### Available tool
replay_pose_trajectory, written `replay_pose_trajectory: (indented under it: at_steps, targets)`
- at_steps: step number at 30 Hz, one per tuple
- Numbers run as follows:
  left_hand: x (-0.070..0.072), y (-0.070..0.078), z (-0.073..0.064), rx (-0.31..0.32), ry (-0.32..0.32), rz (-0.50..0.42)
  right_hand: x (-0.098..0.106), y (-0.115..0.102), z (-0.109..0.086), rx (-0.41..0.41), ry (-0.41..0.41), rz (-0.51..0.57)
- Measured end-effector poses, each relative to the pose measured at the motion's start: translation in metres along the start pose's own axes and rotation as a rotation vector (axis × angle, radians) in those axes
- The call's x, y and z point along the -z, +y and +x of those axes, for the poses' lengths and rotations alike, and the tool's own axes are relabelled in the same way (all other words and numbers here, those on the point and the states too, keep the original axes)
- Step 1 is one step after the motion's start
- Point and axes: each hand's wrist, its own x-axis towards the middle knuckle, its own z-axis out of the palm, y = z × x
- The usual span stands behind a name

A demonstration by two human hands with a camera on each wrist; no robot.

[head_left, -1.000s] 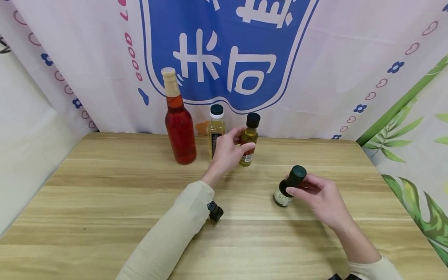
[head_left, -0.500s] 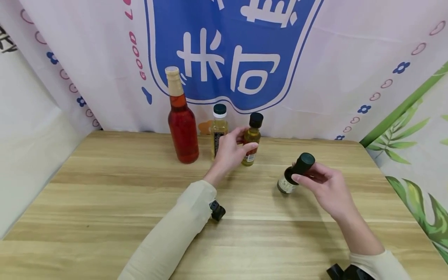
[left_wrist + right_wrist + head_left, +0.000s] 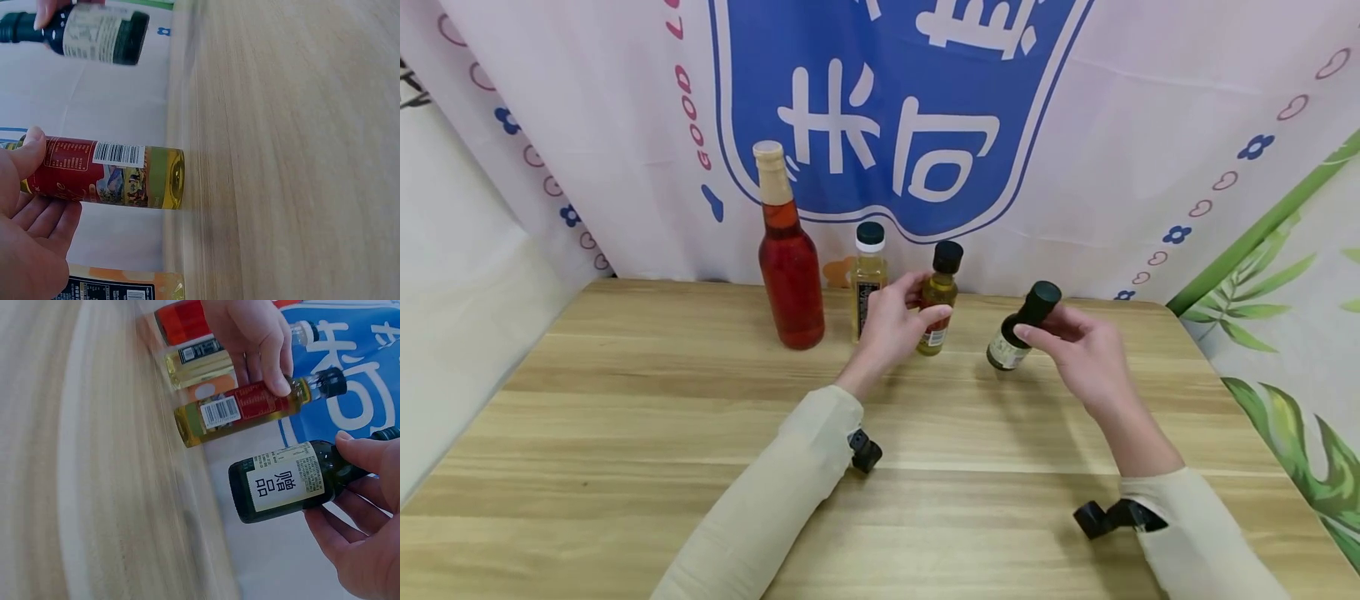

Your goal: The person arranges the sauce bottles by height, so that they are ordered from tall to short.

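My left hand (image 3: pixel 891 327) grips a small oil bottle (image 3: pixel 115 173) with a red label and black cap, standing upright at the table's back; thumb and fingers lie on either side. My right hand (image 3: pixel 1086 350) pinches the neck of a dark green glass bottle (image 3: pixel 284 481) with a pale label. That bottle tilts, its cap leaning right, and its base hangs just above the table, to the right of the oil bottle. Left of my left hand stands a pale yellow bottle (image 3: pixel 870 275) with a green cap, partly hidden by the hand. Beside it is a tall red bottle (image 3: pixel 792 279).
The wooden table (image 3: pixel 625 433) spreads across the view. Right behind the bottles hangs a printed cloth (image 3: pixel 1075 167) with a blue emblem. A leaf-patterned cloth (image 3: pixel 1292 367) hangs along the right side.
My right hand has carried the dark green bottle toward the back of the table, closer to the row of bottles. The left hand has stayed on the oil bottle.
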Motion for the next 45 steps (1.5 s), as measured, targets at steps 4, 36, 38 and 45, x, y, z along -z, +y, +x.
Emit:
replay_pose_trajectory:
  at_steps: [4, 36, 38, 45]
  targets:
    - [0.001, 0.001, -0.001, 0.002, -0.001, -0.005, -0.006, 0.001, 0.013, 0.007, -0.001, 0.017]
    - [0.001, 0.0, -0.002, -0.011, 0.006, -0.004, -0.032, 0.012, 0.041, 0.02, -0.022, 0.108]
    - [0.001, 0.0, -0.002, -0.015, 0.007, -0.004, -0.032, 0.012, 0.04, 0.007, -0.024, 0.11]
    - [-0.001, -0.001, -0.002, -0.021, 0.015, -0.004, -0.031, 0.011, 0.037, -0.037, -0.03, 0.102]
